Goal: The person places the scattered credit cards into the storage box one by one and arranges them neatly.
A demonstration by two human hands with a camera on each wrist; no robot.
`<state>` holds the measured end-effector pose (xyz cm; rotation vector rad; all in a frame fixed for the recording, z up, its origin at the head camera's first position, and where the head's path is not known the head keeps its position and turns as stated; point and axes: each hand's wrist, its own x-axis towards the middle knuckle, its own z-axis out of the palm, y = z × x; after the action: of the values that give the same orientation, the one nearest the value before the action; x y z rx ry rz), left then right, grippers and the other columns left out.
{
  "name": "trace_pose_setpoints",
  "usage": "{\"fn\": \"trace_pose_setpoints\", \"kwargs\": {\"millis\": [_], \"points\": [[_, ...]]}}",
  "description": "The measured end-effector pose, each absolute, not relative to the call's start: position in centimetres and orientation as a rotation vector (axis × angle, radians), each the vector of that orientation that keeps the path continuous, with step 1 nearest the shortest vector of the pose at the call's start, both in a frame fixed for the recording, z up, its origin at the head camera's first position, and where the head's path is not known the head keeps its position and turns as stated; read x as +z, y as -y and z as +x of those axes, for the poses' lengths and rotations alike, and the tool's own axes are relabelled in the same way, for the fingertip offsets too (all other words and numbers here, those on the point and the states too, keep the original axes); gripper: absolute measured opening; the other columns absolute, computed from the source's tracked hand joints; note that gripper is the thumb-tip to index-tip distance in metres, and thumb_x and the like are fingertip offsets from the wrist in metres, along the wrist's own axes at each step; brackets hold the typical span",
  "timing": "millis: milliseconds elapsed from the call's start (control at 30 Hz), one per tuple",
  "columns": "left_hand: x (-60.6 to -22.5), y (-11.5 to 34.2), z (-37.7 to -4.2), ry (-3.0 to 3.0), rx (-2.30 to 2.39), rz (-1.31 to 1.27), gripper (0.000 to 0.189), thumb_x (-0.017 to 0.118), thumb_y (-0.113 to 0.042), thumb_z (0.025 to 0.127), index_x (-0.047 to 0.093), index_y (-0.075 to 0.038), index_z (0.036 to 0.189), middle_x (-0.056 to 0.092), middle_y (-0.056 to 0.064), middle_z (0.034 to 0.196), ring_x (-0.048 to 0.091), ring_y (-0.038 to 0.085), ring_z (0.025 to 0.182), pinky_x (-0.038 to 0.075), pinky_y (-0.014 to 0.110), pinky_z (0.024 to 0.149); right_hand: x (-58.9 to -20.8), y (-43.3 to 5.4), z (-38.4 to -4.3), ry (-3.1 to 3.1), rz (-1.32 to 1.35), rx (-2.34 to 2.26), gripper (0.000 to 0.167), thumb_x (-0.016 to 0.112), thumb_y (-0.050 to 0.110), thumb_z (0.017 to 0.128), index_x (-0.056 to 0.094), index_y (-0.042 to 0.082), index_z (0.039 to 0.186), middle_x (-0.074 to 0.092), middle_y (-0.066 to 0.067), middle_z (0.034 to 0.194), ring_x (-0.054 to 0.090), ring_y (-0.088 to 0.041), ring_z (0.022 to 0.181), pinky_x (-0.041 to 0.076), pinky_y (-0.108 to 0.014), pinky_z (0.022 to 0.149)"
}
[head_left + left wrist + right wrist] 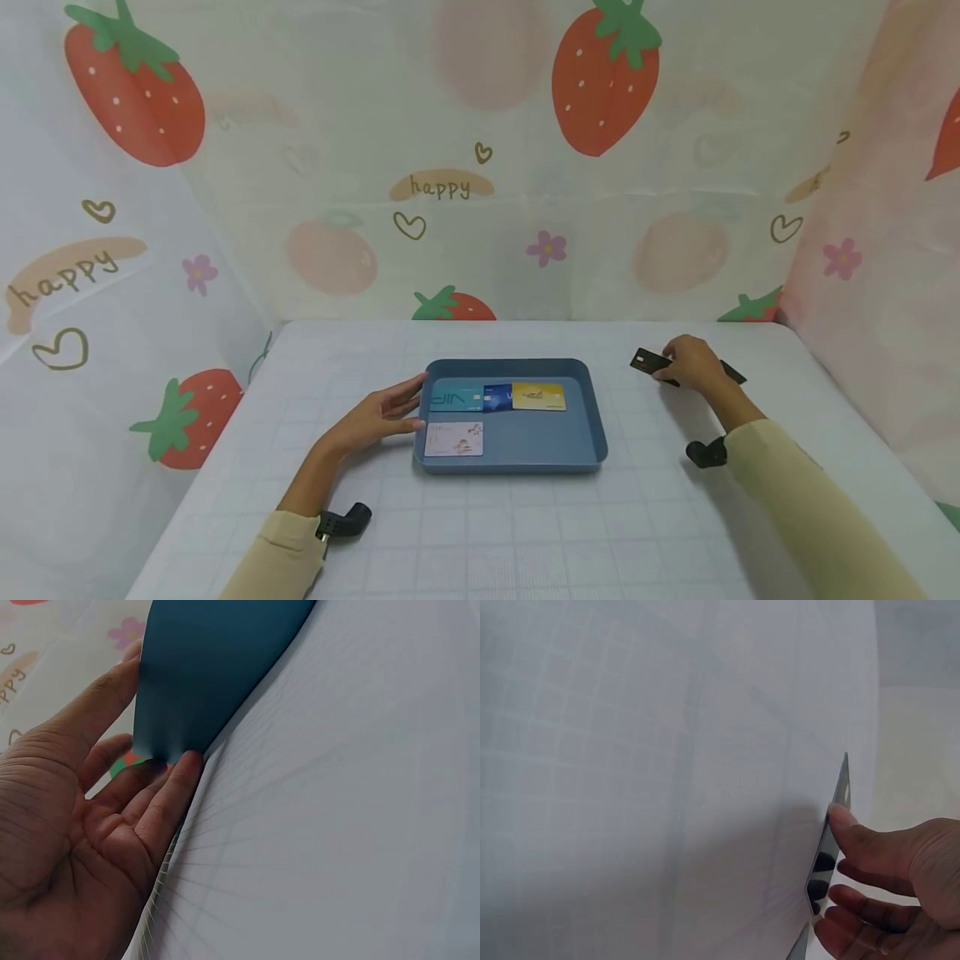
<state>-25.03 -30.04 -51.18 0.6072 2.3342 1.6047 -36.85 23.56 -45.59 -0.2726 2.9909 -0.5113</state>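
In the head view, my left hand [372, 423] touches the left side of a blue tray [540, 442], its thumb and fingers spread along the wall. In the left wrist view the fingertips meet the tray's outer wall [202, 675]. My right hand [693, 364], over the table to the right of the tray, pinches a black card [649, 362] with a small chip on it. Behind that hand, the end of another dark card [733, 372] shows; the hand hides the rest. In the right wrist view the thumb presses on the held card [826, 847].
Inside the tray, a teal card [455, 398], a blue card [497, 398] and a yellow card [538, 397] form a row along the back. A pale flowered card [454, 439] lies in the front left corner. Printed cloth [480, 258] walls off the white table [525, 533].
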Motion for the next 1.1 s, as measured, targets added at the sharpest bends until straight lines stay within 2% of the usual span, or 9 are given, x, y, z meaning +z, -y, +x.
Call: {"fn": "trace_pose_setpoints", "kwargs": {"millis": [300,500,733,867,1100], "points": [[-51.03,30.04,-24.99,-2.327,1.621,0.601,0.087,0.078,-0.016,0.091,0.028,-0.013,0.162,0.026,0.005,0.167,0.033,0.029,0.149,0.032,0.046,0.119,-45.89,-23.55,-37.20,-2.964,-0.217,-0.526,0.049,0.081,0.017,0.087,0.063,-0.015,0.118,0.061,-0.034,0.122,0.059,-0.045,0.107,0.049,-0.060,0.092],[-51.17,30.08,-25.04,-2.317,1.623,0.606,0.087,0.078,-0.015,0.091,0.028,-0.013,0.162,0.025,0.005,0.167,0.032,0.029,0.149,0.031,0.046,0.119,-45.98,-23.57,-37.18,-2.949,-0.176,-0.543,0.052,0.082,0.019,0.087,0.060,-0.013,0.121,0.059,-0.034,0.123,0.057,-0.043,0.105,0.049,-0.058,0.089],[-51.19,29.99,-25.01,-2.304,1.629,0.613,0.088,0.078,-0.015,0.091,0.027,-0.010,0.161,0.025,0.008,0.167,0.032,0.031,0.149,0.031,0.046,0.118,-46.13,-23.68,-36.78,-2.950,-0.138,-0.620,0.057,0.083,0.020,0.085,0.054,-0.011,0.124,0.061,-0.030,0.118,0.057,-0.038,0.097,0.049,-0.050,0.080],[-51.31,30.11,-25.12,-2.312,1.621,0.611,0.088,0.078,-0.016,0.091,0.027,-0.011,0.162,0.025,0.007,0.167,0.033,0.029,0.149,0.032,0.044,0.118,-46.26,-23.64,-36.72,-2.980,-0.182,-0.625,0.058,0.084,0.018,0.084,0.056,-0.012,0.125,0.063,-0.030,0.115,0.058,-0.037,0.095,0.050,-0.049,0.077],[-51.36,29.95,-25.10,-2.289,1.646,0.610,0.086,0.077,-0.014,0.091,0.027,-0.011,0.161,0.025,0.007,0.167,0.031,0.030,0.149,0.031,0.043,0.118,-46.31,-23.79,-36.43,-3.026,-0.235,-0.638,0.053,0.085,0.017,0.082,0.060,-0.010,0.121,0.063,-0.031,0.112,0.060,-0.042,0.099,0.051,-0.054,0.081]]}}
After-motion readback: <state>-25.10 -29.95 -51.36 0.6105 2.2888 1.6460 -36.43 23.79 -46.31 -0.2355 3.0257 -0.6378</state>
